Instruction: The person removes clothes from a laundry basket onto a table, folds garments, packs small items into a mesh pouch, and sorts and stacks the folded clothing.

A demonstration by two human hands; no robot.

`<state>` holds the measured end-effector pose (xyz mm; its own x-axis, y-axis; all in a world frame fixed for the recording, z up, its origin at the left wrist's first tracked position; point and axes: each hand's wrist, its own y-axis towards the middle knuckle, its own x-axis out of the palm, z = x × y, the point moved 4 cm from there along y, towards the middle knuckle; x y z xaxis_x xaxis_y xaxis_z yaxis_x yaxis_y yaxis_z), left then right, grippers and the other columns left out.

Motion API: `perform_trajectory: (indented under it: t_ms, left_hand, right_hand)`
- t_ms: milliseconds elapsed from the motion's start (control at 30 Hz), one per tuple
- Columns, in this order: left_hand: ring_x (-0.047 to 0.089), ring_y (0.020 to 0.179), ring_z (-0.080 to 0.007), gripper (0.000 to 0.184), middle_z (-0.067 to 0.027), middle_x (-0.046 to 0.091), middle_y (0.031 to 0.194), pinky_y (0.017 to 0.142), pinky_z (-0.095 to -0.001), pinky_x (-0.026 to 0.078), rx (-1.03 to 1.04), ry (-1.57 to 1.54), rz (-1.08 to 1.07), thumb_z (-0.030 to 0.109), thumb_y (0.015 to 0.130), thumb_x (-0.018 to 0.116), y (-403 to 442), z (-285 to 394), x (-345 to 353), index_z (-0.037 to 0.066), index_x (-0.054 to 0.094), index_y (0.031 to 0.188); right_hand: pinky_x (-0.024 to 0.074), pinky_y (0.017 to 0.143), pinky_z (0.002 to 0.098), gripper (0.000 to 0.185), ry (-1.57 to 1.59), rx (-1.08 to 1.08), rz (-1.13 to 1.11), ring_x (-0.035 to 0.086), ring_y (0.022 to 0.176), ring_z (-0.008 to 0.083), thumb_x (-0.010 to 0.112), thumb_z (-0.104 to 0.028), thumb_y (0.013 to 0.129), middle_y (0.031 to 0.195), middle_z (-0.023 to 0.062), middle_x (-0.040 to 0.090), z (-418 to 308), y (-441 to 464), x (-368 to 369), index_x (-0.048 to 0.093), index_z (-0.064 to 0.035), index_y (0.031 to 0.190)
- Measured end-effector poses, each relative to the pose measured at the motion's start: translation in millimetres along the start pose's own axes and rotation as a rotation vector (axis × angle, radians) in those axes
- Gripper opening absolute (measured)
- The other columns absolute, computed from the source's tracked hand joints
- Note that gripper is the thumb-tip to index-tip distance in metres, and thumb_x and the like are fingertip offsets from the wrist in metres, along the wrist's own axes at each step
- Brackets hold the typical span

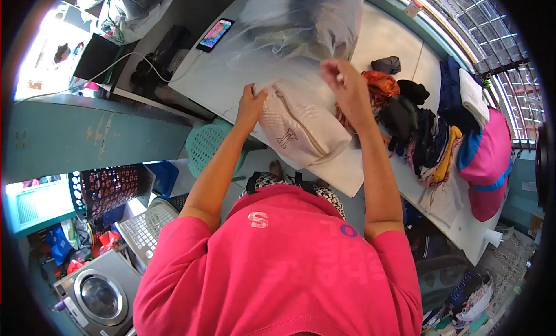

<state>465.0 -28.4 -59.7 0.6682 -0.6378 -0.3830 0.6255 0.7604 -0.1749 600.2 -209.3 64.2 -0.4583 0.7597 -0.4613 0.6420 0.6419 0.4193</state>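
A cream mesh bag (301, 124) with a long zipper and a dark logo lies at the front edge of the white table (341, 176). My left hand (251, 107) grips the bag's upper left corner between thumb and fingers. Raised above the bag's right side, my right hand (347, 90) has its fingers curled, and a small pale spot shows at them; I cannot make out what it is. Behind the bag lies a large clear plastic bundle (289, 29).
A phone (215, 35) on a cable lies at the back left. Folded clothes (428, 139) and a pink and blue bag (489, 156) are on the right. A green stool (207, 148) stands below the table's left edge, and a washing machine (98, 292) stands lower left.
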Motion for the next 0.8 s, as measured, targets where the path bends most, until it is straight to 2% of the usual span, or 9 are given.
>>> perform_trajectory:
  t_ms: [133, 233, 300, 333, 433, 600, 667, 733, 800]
  left_hand:
    - [0.051, 0.099, -0.0234, 0.044, -0.0146, 0.054, 0.11, 0.084, -0.03, 0.039, -0.118, 0.084, -0.103, 0.024, 0.082, 0.052, 15, -62, -2, -0.002, 0.043, 0.117]
    - [0.054, 0.097, -0.0292, 0.043, -0.0189, 0.056, 0.107, 0.082, -0.0337, 0.043, -0.09, 0.038, -0.234, 0.019, 0.078, 0.051, 13, -56, -5, -0.003, 0.043, 0.114]
    - [0.052, 0.098, -0.0237, 0.044, -0.0122, 0.055, 0.109, 0.082, -0.0333, 0.042, -0.349, -0.315, -0.198, 0.014, 0.074, 0.049, 0, -57, -2, 0.0, 0.045, 0.115]
    - [0.052, 0.098, -0.0237, 0.044, -0.0122, 0.055, 0.109, 0.082, -0.0333, 0.042, -0.346, -0.314, -0.202, 0.014, 0.074, 0.049, -4, -47, -3, 0.0, 0.045, 0.115]
    - [0.05, 0.097, -0.0174, 0.049, -0.0072, 0.053, 0.106, 0.079, -0.0305, 0.042, -0.391, -0.536, -0.416, 0.012, 0.071, 0.048, -23, -17, -3, 0.004, 0.043, 0.119]
    - [0.053, 0.086, -0.0152, 0.055, -0.0075, 0.054, 0.099, 0.073, -0.0261, 0.044, -0.241, -0.513, -0.471, 0.007, 0.069, 0.046, -29, -9, -3, 0.005, 0.037, 0.123]
    - [0.054, 0.082, -0.015, 0.053, -0.0071, 0.054, 0.098, 0.07, -0.0256, 0.045, -0.28, -0.502, -0.409, 0.006, 0.07, 0.05, -33, -16, -5, 0.005, 0.038, 0.122]
    - [0.053, 0.081, -0.0133, 0.054, -0.0063, 0.054, 0.098, 0.067, -0.0243, 0.044, -0.307, -0.628, -0.39, 0.009, 0.072, 0.06, -48, 23, -6, 0.005, 0.038, 0.121]
    - [0.054, 0.086, -0.0132, 0.058, -0.0064, 0.054, 0.101, 0.068, -0.0242, 0.044, -0.168, -0.362, -0.426, 0.014, 0.072, 0.068, -45, 31, -5, 0.006, 0.038, 0.121]
  right_hand:
    - [0.0447, 0.068, 0.0323, 0.015, -0.06, 0.174, -0.207, 0.057, 0.077, 0.0231, 0.061, -0.013, 0.078, 0.082, 0.0096, 0.058, 48, -73, 45, 0.058, -0.0043, 0.09]
    - [0.045, 0.067, 0.0323, 0.016, -0.032, 0.271, -0.267, 0.058, 0.076, 0.0238, 0.06, -0.015, 0.079, 0.083, 0.0107, 0.059, 58, -99, 71, 0.059, -0.004, 0.089]
    - [0.0454, 0.067, 0.0324, 0.017, 0.088, 0.445, -0.258, 0.058, 0.073, 0.0258, 0.061, -0.017, 0.078, 0.084, 0.0114, 0.06, 52, -108, 90, 0.059, -0.003, 0.088]
    - [0.0438, 0.064, 0.0284, 0.021, 0.126, 0.432, -0.165, 0.057, 0.069, 0.0189, 0.061, -0.02, 0.079, 0.081, 0.0106, 0.062, 58, -110, 98, 0.06, -0.0028, 0.09]
    - [0.0441, 0.063, 0.0291, 0.022, 0.12, 0.566, -0.113, 0.057, 0.068, 0.0197, 0.061, -0.022, 0.079, 0.08, 0.0118, 0.061, 45, -95, 105, 0.059, -0.0015, 0.088]
    - [0.0433, 0.063, 0.0393, 0.021, 0.09, 0.453, -0.055, 0.056, 0.069, 0.0319, 0.054, -0.024, 0.08, 0.075, 0.0175, 0.057, 27, -83, 104, 0.054, -0.0029, 0.08]
    - [0.0436, 0.063, 0.0354, 0.019, 0.049, 0.56, -0.106, 0.057, 0.067, 0.0271, 0.055, -0.021, 0.079, 0.075, 0.0162, 0.058, 24, -83, 105, 0.056, -0.0017, 0.083]
    - [0.0438, 0.063, 0.0381, 0.02, 0.08, 0.41, -0.031, 0.057, 0.069, 0.0321, 0.053, -0.021, 0.079, 0.076, 0.0178, 0.057, 16, -81, 103, 0.055, -0.0016, 0.082]
    - [0.044, 0.065, 0.0401, 0.019, 0.093, 0.362, -0.029, 0.056, 0.074, 0.0356, 0.052, -0.021, 0.08, 0.078, 0.0186, 0.057, 23, -84, 111, 0.055, -0.0021, 0.082]
